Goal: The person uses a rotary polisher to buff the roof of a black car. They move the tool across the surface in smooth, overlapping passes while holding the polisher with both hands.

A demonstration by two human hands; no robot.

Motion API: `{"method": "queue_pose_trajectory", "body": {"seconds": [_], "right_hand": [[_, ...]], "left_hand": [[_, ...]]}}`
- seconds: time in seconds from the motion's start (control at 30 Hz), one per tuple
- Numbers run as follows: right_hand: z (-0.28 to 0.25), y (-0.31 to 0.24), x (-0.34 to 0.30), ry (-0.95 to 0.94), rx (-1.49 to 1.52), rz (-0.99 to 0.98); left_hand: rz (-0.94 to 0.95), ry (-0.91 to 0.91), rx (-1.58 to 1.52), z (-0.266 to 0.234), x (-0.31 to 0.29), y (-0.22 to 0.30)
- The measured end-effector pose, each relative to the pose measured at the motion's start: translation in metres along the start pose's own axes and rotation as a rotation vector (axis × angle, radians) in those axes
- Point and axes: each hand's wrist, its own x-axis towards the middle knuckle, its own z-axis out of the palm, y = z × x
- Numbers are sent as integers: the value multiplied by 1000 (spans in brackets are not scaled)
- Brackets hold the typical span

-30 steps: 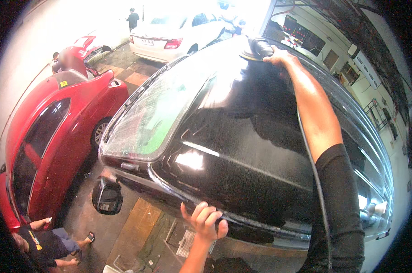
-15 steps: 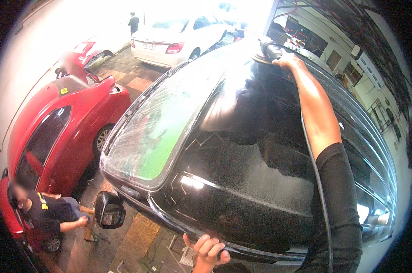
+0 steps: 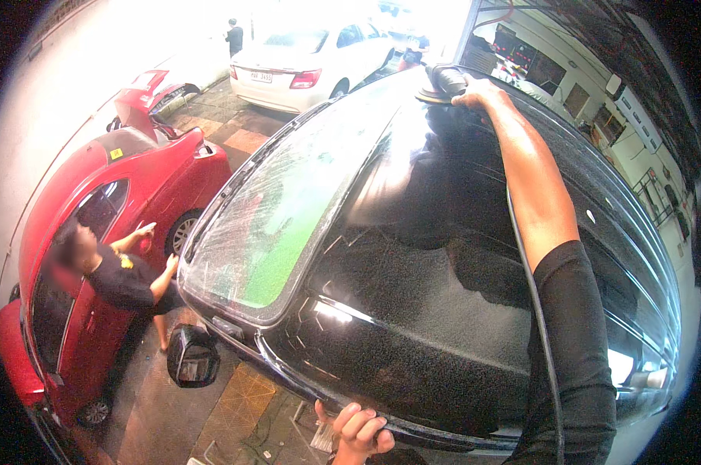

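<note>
Beneath me spreads the glossy black roof (image 3: 420,310) of a car, dusty with a pale film in its near part. My right hand (image 3: 478,93), arm stretched to the far side, is closed on a power polisher (image 3: 446,80). The polisher's round pad lies on the roof close to the windshield's top edge. A dark cord (image 3: 538,310) trails from it back along my right arm. At the bottom, my left hand (image 3: 358,432) has its fingers curled at the roof's near edge, gripping it.
The dusty windshield (image 3: 280,209) lies left of the roof, with a side mirror (image 3: 193,356) below. A person (image 3: 125,275) in a dark shirt stands between this car and a red car (image 3: 133,194). A white car (image 3: 311,66) is parked beyond.
The polisher and my right hand have shifted slightly left. My left hand stays at the roof edge. The person by the red car has moved farther up, beside the windshield, with both arms raised.
</note>
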Motion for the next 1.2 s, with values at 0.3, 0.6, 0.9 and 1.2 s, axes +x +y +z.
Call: {"method": "queue_pose_trajectory", "body": {"seconds": [0.3, 0.6, 0.9, 1.2], "right_hand": [[-8, -39, -43, -50, -4, -64], [-7, -24, -59, -18, -45, -98], [-18, -13, -78, -48, 20, -105], [-15, -19, -52, -82, -42, -46]], "left_hand": [[26, 126, 20, 5, -4, -5], [-18, 181, -15, 17, -10, -8], [0, 207, -39, 20, -5, -8], [29, 162, -22, 17, -8, -9]]}}
